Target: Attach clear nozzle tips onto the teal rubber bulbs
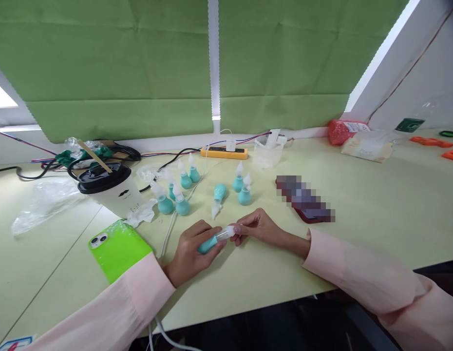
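My left hand [195, 251] is wrapped round a teal bulb with a clear tube [222, 235], held near the table's front edge and pointing right. The fingers of my right hand [256, 226] pinch the white tip at the tube's right end. Just beyond my hands, a teal bulb with a white tip [219, 192] lies on its side. Several similar bulbs [182, 205] stand upright behind my left hand, with their pale tips up. Two more upright bulbs [244, 196] stand to the right of the lying one.
A lidded paper cup [120, 195] and a green phone [120, 248] are at the left. A red-edged phone [303, 200] lies at the right. Behind are a yellow power strip [224, 153], a translucent tub [267, 155] and cables. A white cord crosses the table beside my left hand.
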`<action>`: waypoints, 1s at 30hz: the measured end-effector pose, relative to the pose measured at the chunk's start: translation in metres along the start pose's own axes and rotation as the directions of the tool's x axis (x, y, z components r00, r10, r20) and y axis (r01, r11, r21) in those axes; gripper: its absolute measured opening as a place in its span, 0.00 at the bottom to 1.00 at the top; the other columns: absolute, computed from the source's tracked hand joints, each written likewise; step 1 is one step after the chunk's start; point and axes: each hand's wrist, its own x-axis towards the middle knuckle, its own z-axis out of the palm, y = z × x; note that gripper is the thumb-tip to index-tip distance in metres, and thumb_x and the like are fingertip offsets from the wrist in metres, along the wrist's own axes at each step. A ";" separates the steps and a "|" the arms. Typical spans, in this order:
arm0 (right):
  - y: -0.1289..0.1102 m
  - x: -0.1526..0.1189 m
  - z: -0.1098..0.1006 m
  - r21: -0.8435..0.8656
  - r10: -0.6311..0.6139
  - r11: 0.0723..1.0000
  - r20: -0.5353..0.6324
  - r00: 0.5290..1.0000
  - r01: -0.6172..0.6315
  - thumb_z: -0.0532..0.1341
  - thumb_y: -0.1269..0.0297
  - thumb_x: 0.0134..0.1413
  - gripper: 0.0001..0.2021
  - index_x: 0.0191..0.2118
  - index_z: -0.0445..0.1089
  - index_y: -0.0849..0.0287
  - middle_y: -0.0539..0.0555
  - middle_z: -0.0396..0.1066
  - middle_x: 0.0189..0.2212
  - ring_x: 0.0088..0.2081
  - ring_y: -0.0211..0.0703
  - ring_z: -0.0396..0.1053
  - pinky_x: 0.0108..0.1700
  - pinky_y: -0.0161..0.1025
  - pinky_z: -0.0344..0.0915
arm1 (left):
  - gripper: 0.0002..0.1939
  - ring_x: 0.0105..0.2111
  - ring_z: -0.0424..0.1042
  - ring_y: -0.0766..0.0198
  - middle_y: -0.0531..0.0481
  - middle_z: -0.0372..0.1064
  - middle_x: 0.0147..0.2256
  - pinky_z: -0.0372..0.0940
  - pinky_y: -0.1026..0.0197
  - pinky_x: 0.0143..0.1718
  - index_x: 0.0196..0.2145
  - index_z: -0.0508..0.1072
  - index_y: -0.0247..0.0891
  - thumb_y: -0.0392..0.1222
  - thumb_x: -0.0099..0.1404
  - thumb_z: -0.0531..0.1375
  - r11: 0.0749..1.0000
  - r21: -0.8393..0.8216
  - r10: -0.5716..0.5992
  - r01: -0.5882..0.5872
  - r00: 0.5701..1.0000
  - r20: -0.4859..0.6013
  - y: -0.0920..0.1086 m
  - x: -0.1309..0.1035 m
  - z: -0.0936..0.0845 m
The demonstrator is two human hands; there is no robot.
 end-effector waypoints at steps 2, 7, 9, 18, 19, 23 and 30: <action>0.000 0.000 0.000 -0.005 0.019 1.000 0.010 1.000 -0.019 0.61 0.58 0.41 0.13 0.27 0.73 0.66 0.55 0.71 0.24 0.23 0.36 0.68 0.29 0.37 0.68 | 0.08 0.24 0.62 0.67 0.49 0.63 0.22 0.59 0.65 0.23 0.34 0.71 0.34 0.37 0.55 0.56 1.000 0.005 0.024 -0.024 1.000 -0.013 -0.001 0.000 0.000; 0.003 0.001 0.002 0.010 0.055 0.998 -0.016 0.998 -0.055 0.61 0.56 0.41 0.14 0.27 0.73 0.65 0.55 0.71 0.22 0.22 0.35 0.67 0.27 0.36 0.67 | 0.08 0.24 0.62 0.67 0.48 0.63 0.23 0.60 0.64 0.24 0.33 0.71 0.32 0.37 0.55 0.56 0.998 0.047 0.031 -0.031 1.000 -0.003 -0.002 0.002 0.000; 0.006 0.003 0.006 0.026 0.049 0.999 -0.074 0.996 -0.048 0.61 0.56 0.40 0.16 0.29 0.72 0.66 0.54 0.70 0.21 0.21 0.36 0.67 0.26 0.36 0.67 | 0.08 0.25 0.62 0.66 0.48 0.64 0.23 0.60 0.64 0.24 0.33 0.71 0.32 0.37 0.56 0.56 0.998 0.055 0.014 -0.014 1.000 -0.002 -0.002 0.002 0.000; 0.012 0.000 0.009 -0.197 -0.152 0.975 -0.244 0.958 0.105 0.63 0.60 0.37 0.11 0.27 0.71 0.62 0.53 0.70 0.24 0.25 0.38 0.66 0.27 0.36 0.64 | 0.16 0.33 0.66 0.63 0.46 0.65 0.32 0.63 0.60 0.33 0.40 0.67 0.35 0.44 0.54 0.57 0.994 0.053 -0.103 0.097 0.986 0.128 -0.002 0.005 -0.002; 0.011 -0.001 0.007 -0.238 -0.199 0.962 -0.284 0.938 0.132 0.63 0.60 0.37 0.10 0.26 0.71 0.61 0.53 0.70 0.24 0.26 0.39 0.66 0.28 0.36 0.64 | 0.16 0.34 0.66 0.62 0.46 0.65 0.33 0.63 0.60 0.35 0.40 0.67 0.35 0.44 0.55 0.56 0.993 0.046 -0.117 0.112 0.983 0.141 -0.003 0.006 -0.003; -0.004 -0.004 -0.005 -0.420 -0.434 0.871 -0.411 0.802 0.257 0.60 0.62 0.40 0.06 0.23 0.68 0.59 0.52 0.67 0.22 0.24 0.38 0.63 0.25 0.35 0.61 | 0.14 0.38 0.65 0.63 0.46 0.64 0.38 0.62 0.61 0.38 0.41 0.65 0.37 0.44 0.58 0.52 0.982 0.088 -0.176 0.165 0.973 0.146 -0.009 0.011 -0.007; -0.031 0.000 -0.044 -0.857 -0.765 0.508 -0.406 0.500 0.082 0.58 0.61 0.42 0.10 0.18 0.63 0.59 0.49 0.59 0.16 0.19 0.34 0.55 0.24 0.35 0.55 | 0.23 0.39 0.64 0.54 0.41 0.64 0.38 0.61 0.57 0.31 0.50 0.56 0.34 0.48 0.59 0.49 0.798 0.576 -0.334 0.180 0.926 0.173 -0.026 0.023 0.007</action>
